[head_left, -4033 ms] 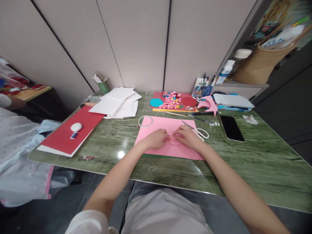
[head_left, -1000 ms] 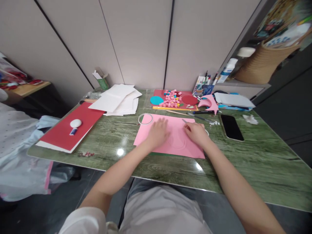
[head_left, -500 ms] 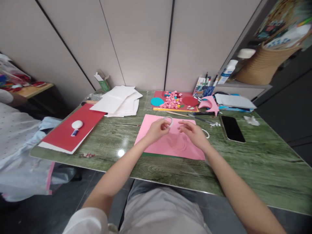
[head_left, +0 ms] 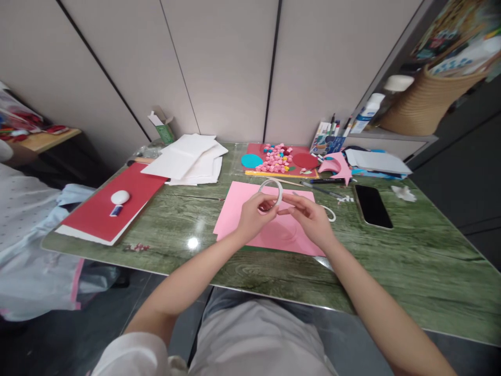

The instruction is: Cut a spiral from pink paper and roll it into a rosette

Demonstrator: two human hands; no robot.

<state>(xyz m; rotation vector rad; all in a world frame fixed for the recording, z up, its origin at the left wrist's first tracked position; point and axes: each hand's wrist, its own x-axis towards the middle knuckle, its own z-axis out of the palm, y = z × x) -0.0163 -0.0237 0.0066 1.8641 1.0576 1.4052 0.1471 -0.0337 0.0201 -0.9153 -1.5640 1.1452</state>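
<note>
Ring [head_left: 280, 191] lifted, right hand [head_left: 316, 222] partly hiding scissors [head_left: 334, 214], phone [head_left: 373, 207] nearby

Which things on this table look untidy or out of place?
The white sheets overlap at uneven angles, not squared up. A crumpled white piece lies right of the phone, and small white scraps lie loose left of it, like litter.

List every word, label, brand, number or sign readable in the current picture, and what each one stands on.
No text can be read.
Green box: print too small to read.
White bottle: blue label, lettering too blurred to read.
Box of pens: printed front, too small to read.
Small blue-and-white piece on the red sheet: any marking is too small to tell.
White ring in the left hand: no lettering can be made out.
</note>
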